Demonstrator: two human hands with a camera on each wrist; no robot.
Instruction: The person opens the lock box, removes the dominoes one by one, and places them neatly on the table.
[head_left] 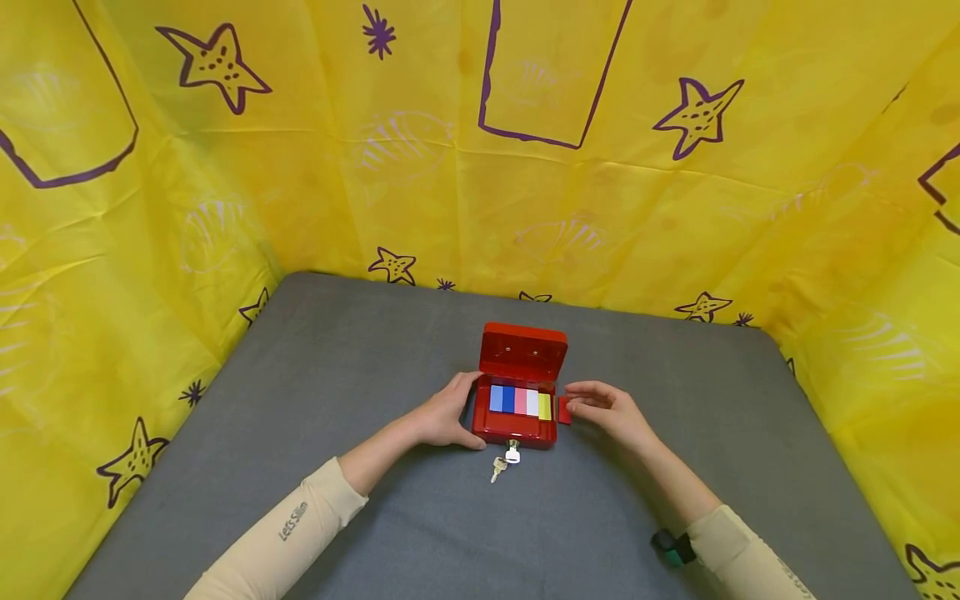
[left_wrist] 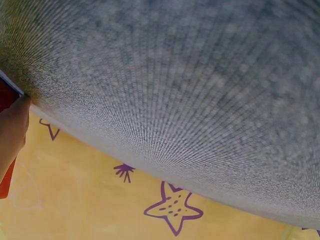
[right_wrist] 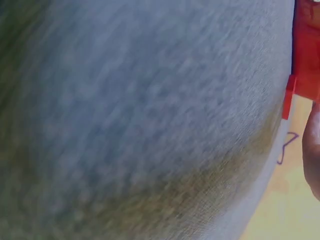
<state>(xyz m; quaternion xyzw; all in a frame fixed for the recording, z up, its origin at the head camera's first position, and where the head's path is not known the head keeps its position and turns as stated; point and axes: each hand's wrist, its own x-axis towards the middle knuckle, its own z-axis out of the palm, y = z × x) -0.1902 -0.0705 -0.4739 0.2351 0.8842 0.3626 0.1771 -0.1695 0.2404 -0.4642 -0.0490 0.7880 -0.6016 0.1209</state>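
A red metal box [head_left: 514, 430] stands with its lid [head_left: 522, 351] raised. Light blue, dark blue, pink, white and yellow blocks [head_left: 521, 402] lie side by side inside. My left hand [head_left: 447, 413] grips the box's left side, thumb at the front corner and fingers towards the back; the left wrist view shows part of this hand [left_wrist: 14, 131] against red metal. Just right of the box, my right hand [head_left: 609, 412] holds a red block [head_left: 564, 411] by its right side, thumb and fingertips close together. In the right wrist view only a finger [right_wrist: 312, 152] shows beside red surfaces.
A key [head_left: 513, 456] sits in the lock at the box's front, and a second key [head_left: 498, 469] hangs beside it over the grey table [head_left: 360, 350]. Yellow cloth [head_left: 420, 192] with drawn starfish surrounds the table's back and sides.
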